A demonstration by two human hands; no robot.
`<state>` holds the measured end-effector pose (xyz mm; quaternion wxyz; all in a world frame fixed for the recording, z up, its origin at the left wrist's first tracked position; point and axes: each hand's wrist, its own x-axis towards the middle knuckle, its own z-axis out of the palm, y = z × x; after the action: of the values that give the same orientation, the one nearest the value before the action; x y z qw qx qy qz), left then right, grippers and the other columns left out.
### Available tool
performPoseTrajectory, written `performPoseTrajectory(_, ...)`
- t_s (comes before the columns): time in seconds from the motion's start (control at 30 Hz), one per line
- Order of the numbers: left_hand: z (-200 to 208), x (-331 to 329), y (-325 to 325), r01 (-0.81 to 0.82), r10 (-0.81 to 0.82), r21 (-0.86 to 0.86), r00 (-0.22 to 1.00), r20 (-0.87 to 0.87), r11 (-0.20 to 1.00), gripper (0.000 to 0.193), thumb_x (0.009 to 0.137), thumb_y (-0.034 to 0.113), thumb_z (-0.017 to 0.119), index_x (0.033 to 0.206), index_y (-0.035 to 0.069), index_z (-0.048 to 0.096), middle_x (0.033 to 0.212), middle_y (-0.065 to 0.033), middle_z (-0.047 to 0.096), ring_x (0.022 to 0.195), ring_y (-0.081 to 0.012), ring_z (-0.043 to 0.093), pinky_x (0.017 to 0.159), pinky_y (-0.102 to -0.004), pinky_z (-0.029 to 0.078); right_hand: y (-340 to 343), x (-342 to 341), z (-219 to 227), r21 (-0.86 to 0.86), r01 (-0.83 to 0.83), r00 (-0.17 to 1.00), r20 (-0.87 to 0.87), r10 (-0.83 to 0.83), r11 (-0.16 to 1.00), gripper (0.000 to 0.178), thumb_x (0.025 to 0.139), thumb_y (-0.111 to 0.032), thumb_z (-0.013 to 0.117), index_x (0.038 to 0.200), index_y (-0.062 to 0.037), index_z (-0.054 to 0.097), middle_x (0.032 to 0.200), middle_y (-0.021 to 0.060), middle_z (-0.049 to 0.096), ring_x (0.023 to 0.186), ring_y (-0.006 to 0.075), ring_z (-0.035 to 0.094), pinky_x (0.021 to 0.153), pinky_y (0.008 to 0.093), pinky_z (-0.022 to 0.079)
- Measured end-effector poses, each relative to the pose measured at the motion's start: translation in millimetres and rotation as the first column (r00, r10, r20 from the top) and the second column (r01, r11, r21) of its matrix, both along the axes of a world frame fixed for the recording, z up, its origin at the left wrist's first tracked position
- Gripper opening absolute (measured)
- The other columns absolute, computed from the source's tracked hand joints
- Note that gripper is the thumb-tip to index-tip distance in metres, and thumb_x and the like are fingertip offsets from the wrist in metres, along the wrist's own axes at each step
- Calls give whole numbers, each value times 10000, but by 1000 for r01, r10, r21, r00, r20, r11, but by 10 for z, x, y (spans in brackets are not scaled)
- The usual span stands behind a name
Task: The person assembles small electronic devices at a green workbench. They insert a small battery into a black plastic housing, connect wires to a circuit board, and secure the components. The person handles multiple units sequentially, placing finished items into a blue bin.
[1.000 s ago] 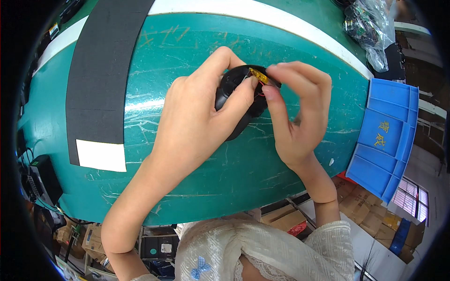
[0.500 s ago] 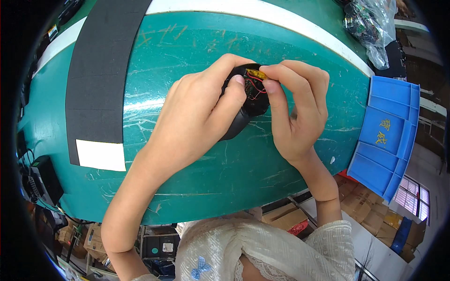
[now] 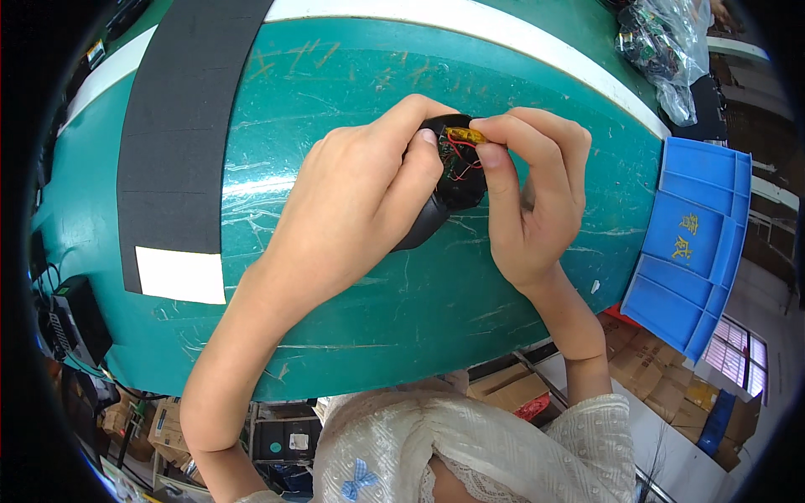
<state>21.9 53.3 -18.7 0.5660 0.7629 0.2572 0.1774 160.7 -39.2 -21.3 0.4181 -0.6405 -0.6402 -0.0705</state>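
Observation:
My left hand (image 3: 362,180) is wrapped round a black rounded plastic housing (image 3: 426,220), its thumb at the near rim. Inside the opened housing, a dark circuit board and thin red wires (image 3: 460,159) show. Between the thumb and forefinger of my right hand (image 3: 537,180) is one end of a small yellow taped piece (image 3: 464,134), which may be a battery. It sits at the housing's upper opening, above the red wires. The left fingers are mostly hidden behind the housing, as is its underside.
A black mat (image 3: 178,126) with a white patch lies on the green table (image 3: 352,360) to the left. A blue plastic bin (image 3: 683,243) stands at the right edge. Clear bags of black parts (image 3: 662,50) lie far right. Cardboard boxes (image 3: 507,390) are below the table.
The yellow piece has shifted slightly right with my right fingertips, and more of it shows. My left hand keeps its hold on the housing.

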Motion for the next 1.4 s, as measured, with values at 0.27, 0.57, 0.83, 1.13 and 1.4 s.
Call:
performPoseTrajectory(0.27,-31,12,-25,-39,35,124,999,30,992,218,904,77,399,1036,-5,552,721,-161,583,612,-248,579,592,-303,440,9,-10,42,-19,-9,988,153,12,1000,164,758,9,626,916,-32,627,879,65,570,772,213,498,680,302,386)
performPoseTrajectory(0.57,-65,26,-49,-75,71,208,997,28,975,206,892,84,417,1027,1,549,692,-183,571,589,-307,565,561,-355,428,2,-16,-22,-8,-17,952,307,19,1000,286,657,11,647,940,37,622,903,88,557,790,227,510,643,291,444)
performPoseTrajectory(0.83,-52,23,-31,-72,73,190,997,1,979,210,891,84,417,1032,-5,545,652,-171,559,545,-291,549,532,-347,414,64,-22,-94,72,-39,944,329,13,997,279,676,37,666,954,33,645,888,78,588,779,210,508,646,289,425)
performPoseTrajectory(1.13,-85,33,-43,-107,101,185,994,42,977,191,884,86,426,987,-14,551,624,-180,553,545,-309,553,531,-370,425,98,50,-155,100,-117,907,417,66,988,339,614,-26,633,940,65,625,911,101,558,799,228,529,654,296,455)
performPoseTrajectory(1.4,-73,39,-42,-123,113,208,992,59,970,169,864,95,449,915,-27,555,590,-201,551,536,-348,563,520,-416,440,88,58,-179,110,-140,901,426,81,984,334,635,-20,640,956,69,624,915,98,559,816,227,520,656,295,454)
